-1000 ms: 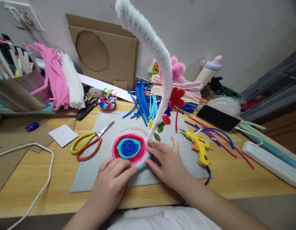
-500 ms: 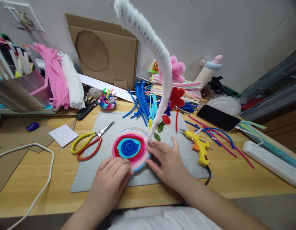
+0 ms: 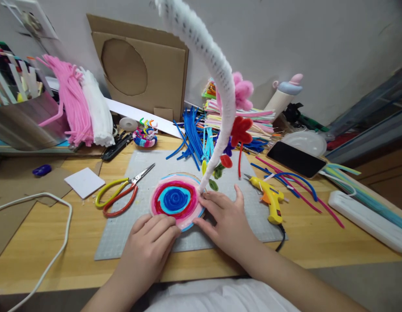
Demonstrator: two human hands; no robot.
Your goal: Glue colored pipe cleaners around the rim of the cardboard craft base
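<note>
A round disc of coiled pipe cleaners (image 3: 175,200) lies on the grey cutting mat (image 3: 123,236), ringed in dark blue, light blue, red and pink. From its right edge a thick white fuzzy stem (image 3: 227,102) rises and arches to the upper left. Pink (image 3: 243,91) and red pipe-cleaner flowers (image 3: 241,131) show along the stem's right side. My left hand (image 3: 152,242) holds the disc's front edge, its fingers bent together over the rim. My right hand (image 3: 228,223) grips the right edge, with fingertips beside the stem's foot and the thumb at the front; the disc's underside is hidden.
Scissors (image 3: 116,195) lie left of the disc, and a yellow glue gun (image 3: 269,195) rests on the right. Behind are blue pipe cleaners (image 3: 192,134), a small colourful ring-shaped craft (image 3: 145,138) and cardboard (image 3: 165,65). A phone (image 3: 296,159) and power strip (image 3: 366,221) are farther right.
My right thumb has slid slightly left along the disc's front rim. Both hands otherwise keep their places, and the disc and stem have barely moved.
</note>
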